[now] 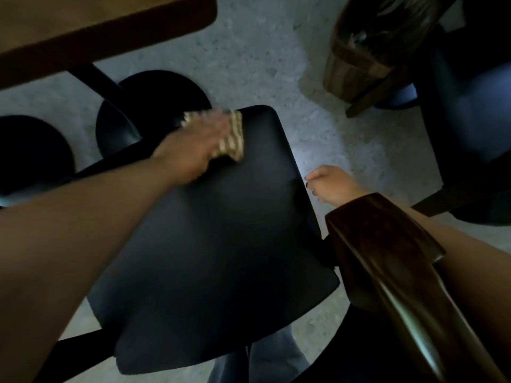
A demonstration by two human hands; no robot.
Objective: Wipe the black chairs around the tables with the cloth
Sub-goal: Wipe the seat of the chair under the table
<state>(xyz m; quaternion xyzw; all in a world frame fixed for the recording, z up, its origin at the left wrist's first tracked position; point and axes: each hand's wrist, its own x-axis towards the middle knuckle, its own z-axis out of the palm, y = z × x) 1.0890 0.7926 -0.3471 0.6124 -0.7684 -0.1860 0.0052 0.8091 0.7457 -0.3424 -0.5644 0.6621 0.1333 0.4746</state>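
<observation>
Left hand (197, 146): laid flat on the cloth, fingers extended and blurred, pressing it onto the far left part of the chair seat; forearm reaches in from the lower left.

Right hand (330, 186): at the right edge of the seat, fingers curled loosely with dark nails showing; whether it grips the seat edge or only rests against it cannot be told. Its forearm passes behind the chair back.

Items, largest first:

1. Floor (262, 64): pale grey, speckled, visible between the furniture.
2. Chair seat (215, 244): black, smooth, padded, rounded corners, filling the middle of the view; it belongs to the nearest chair.
3. Tabletop (96, 26): brown wood, rounded corner, upper left, beyond the seat.
4. Chair back (392, 275): dark glossy wood, running from the seat's right side to the lower right corner.
5. Second chair (470, 111): dark seat with a bluish sheen, at the right edge, apart from the first.
6. Wooden back (367, 51): striped brown, upper right, next to the second chair.
7. Round bases (154, 100): two black discs on the floor under the tabletop, one with a black post rising toward it.
8. Trouser leg (273, 352): grey-blue, below the front edge of the seat.
9. Cloth (233, 139): beige with pale stripes, bunched, under the left hand, lying on the seat near its far corner.
</observation>
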